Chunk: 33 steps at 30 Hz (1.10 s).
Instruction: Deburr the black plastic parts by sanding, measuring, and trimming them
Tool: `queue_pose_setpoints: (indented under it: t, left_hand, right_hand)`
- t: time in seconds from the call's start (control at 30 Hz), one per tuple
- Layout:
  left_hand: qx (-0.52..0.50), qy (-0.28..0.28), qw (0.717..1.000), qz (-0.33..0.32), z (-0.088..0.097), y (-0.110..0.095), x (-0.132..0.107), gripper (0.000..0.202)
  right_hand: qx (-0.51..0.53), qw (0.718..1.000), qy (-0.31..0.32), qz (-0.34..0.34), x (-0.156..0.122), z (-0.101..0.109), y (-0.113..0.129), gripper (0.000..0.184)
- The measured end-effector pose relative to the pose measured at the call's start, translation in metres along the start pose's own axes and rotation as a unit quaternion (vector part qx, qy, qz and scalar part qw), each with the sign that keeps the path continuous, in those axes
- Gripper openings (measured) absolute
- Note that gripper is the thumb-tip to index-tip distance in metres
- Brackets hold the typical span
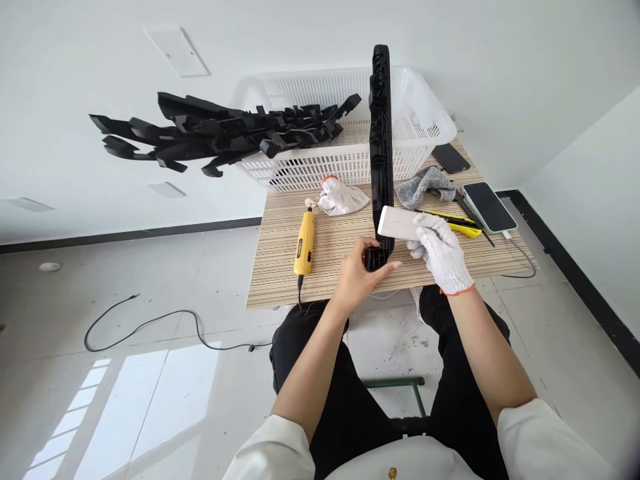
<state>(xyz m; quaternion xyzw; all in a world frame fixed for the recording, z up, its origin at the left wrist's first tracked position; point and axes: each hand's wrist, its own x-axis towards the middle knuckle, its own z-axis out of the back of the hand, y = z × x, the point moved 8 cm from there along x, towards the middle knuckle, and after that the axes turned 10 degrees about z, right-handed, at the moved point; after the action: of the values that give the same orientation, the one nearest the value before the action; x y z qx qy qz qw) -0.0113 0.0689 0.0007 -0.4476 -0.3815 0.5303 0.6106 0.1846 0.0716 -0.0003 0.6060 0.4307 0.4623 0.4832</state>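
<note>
The long black strip (381,133) runs straight away from the person, from table (280,267) to basket (415,113), its near end clasped in the bare left hand (361,267), while the gloved right hand (443,257) grips a white block (400,223) held against its right side.

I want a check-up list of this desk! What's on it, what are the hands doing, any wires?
Surface: striped wooden tabletop, partly covered.
Job's things: long black part stands on end; white block held against its side.
Clutter: yellow power tool, spare white glove, grey cloth, yellow knife, pale phone, black phone, white basket with more black parts.
Hands: bare left hand grips the part's lower end; gloved right hand holds the block.
Cables: black cable on the floor; phone cable off the table edge.
Surroundings: grey floor, white walls.
</note>
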Motion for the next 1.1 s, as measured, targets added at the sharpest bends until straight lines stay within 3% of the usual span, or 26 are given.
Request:
queue_pose_setpoints:
  t: [0.13, 0.3, 0.67, 0.97, 1.1]
  left_hand:
    - [-0.036, -0.012, 0.999, -0.007, 0.002, 0.000, -0.001, 0.047]
    - [-0.029, -0.031, 0.999, -0.003, 0.005, 0.003, -0.001, 0.046]
    - [-0.041, -0.036, 0.998, -0.001, 0.007, -0.001, -0.001, 0.042]
    - [-0.025, -0.032, 0.999, -0.015, 0.005, 0.002, -0.001, 0.041]
    - [-0.031, -0.034, 0.999, -0.016, 0.006, 0.002, -0.002, 0.041]
  right_hand:
    - [0.033, 0.999, 0.015, -0.019, 0.002, 0.000, -0.007, 0.026]
    - [0.072, 0.996, -0.046, 0.010, 0.005, 0.009, -0.005, 0.012]
    - [-0.029, 0.995, 0.088, 0.032, -0.001, -0.009, 0.000, 0.017]
    - [-0.008, 0.998, 0.059, 0.034, -0.001, -0.008, 0.000, 0.015]
    - [-0.007, 0.995, 0.098, 0.030, -0.002, -0.014, -0.001, 0.014]
